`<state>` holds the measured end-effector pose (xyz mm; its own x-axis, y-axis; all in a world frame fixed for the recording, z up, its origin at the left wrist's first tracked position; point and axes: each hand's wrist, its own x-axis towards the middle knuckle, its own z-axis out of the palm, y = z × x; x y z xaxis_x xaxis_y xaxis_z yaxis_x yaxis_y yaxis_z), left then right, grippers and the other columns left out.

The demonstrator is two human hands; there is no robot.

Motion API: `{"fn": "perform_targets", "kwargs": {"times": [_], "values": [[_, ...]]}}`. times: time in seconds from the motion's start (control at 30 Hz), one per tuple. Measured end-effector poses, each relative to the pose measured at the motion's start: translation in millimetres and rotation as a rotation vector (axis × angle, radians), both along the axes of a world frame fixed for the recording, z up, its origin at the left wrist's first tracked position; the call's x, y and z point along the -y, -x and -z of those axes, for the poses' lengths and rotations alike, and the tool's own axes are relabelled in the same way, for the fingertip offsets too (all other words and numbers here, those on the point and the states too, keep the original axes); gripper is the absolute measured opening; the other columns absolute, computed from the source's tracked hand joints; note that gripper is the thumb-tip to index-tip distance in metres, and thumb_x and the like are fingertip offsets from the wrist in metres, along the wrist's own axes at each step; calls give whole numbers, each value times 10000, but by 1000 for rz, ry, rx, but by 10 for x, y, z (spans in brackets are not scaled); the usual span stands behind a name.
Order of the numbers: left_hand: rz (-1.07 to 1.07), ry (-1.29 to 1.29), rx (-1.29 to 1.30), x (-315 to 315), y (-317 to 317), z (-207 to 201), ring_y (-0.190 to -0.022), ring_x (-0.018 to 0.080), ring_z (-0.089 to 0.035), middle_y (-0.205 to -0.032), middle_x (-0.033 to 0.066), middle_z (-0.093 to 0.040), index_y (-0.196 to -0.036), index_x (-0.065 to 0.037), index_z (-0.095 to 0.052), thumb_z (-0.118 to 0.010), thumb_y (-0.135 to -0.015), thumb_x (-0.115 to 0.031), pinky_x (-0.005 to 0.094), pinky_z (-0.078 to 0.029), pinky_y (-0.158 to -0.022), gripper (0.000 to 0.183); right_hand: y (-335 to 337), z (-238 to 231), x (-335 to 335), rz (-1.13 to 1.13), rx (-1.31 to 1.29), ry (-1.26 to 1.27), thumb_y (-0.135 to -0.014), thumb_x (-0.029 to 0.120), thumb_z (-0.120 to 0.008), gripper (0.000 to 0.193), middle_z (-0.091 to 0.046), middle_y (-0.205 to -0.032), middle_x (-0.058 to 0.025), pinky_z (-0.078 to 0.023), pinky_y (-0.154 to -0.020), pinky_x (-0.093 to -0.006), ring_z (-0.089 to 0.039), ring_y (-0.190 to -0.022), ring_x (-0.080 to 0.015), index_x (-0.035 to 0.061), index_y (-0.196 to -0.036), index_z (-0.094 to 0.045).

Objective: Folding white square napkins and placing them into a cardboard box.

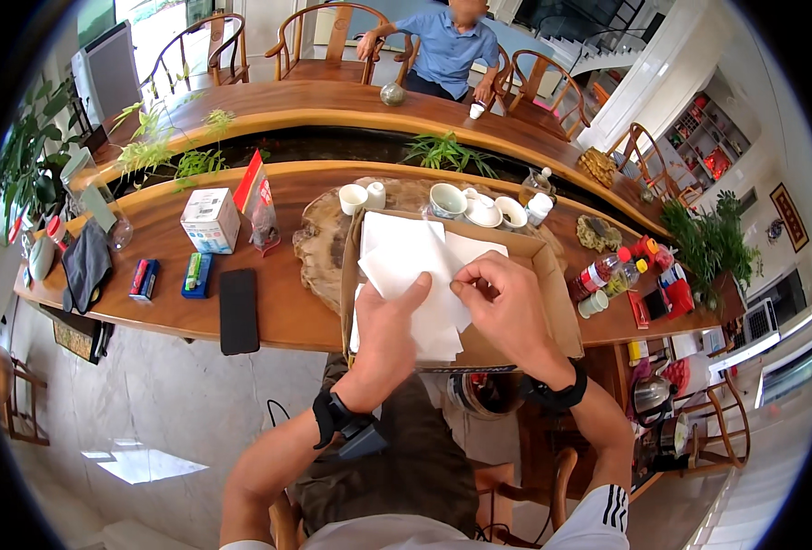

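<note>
A shallow cardboard box sits at the table's near edge in front of me, with loose white paper sheets in it. Over the box, my left hand grips a folded white paper sheet, its thumb lying on top. At the right edge of that sheet, the fingers of my right hand are pinched together against the paper. The fingers hide part of the sheet's edge. Each wrist wears a black strap.
Behind the box, a wooden slab carries white cups and a lidded bowl. Bottles stand right; a white carton and a black phone-like slab lie left. A person sits across the table.
</note>
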<state>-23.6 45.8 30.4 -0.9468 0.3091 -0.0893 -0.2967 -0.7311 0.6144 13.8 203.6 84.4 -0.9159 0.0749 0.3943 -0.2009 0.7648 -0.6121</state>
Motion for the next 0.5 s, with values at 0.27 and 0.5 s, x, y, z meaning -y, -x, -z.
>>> {"fn": "perform_targets", "kwargs": {"times": [0.27,0.5], "values": [[61,-43,-58,26,-28,-76,-991,219,-757,-1189,136,-739,-1288,36,-645,-665,-1007,-30,360,-629,-815,289,103,-165,-316,8,-201,32,-788,153,-923,620,-699,-1278,-115,-584,-868,-356,-677,-1130,-215,16,-1339,-674],[138,-12,-102,19,-42,-58,-987,218,-761,-1175,131,-747,-1289,32,-656,-666,-1013,-47,354,-633,-811,287,142,-162,-462,-332,360,695,-846,115,-895,693,-722,-1256,-134,-568,-939,-303,-695,-1123,-168,-67,-1437,-581]]}}
